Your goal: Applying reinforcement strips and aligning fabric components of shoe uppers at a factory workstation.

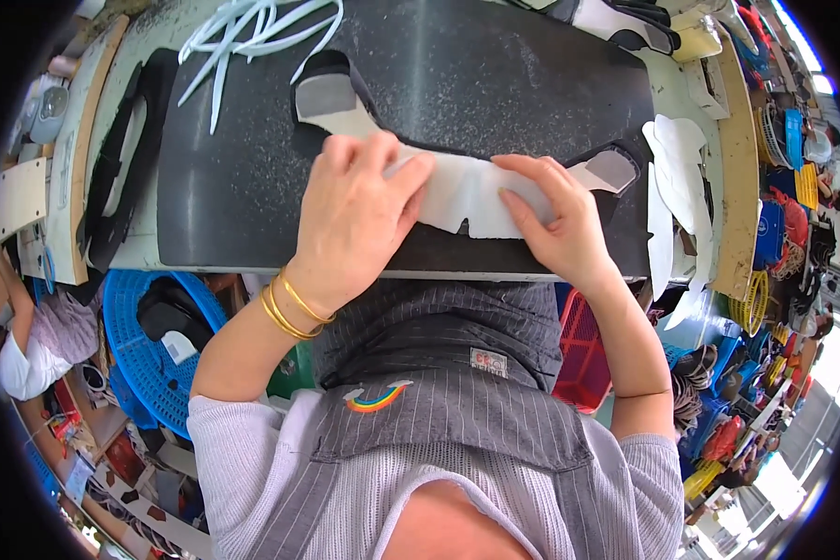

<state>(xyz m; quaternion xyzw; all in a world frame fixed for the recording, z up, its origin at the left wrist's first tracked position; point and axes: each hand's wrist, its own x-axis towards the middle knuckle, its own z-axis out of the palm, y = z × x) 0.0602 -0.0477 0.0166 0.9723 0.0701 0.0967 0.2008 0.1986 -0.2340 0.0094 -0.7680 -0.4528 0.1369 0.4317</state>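
Note:
A white notched strip [465, 194] lies across a black curved piece with white and grey patches [329, 99], which looks like a shoe upper, near the front edge of the black work mat [233, 187]. At the strip's left end is my left hand [353, 217], closed, with thumb and fingers pressed onto it. My right hand [567, 222] pinches the right end between thumb and fingers. The small notch in the strip's lower edge faces me. Both ends of the black piece show beyond my hands; its middle is mostly covered by the strip.
Pale blue-white thin strips [243, 28] lie at the far left of the mat. White cut sheets [667, 187] rest along its right side, and black pieces [131, 159] along its left. Below the table's left end stands a blue basket [126, 327]. A co-worker's sleeve [33, 359] shows at far left.

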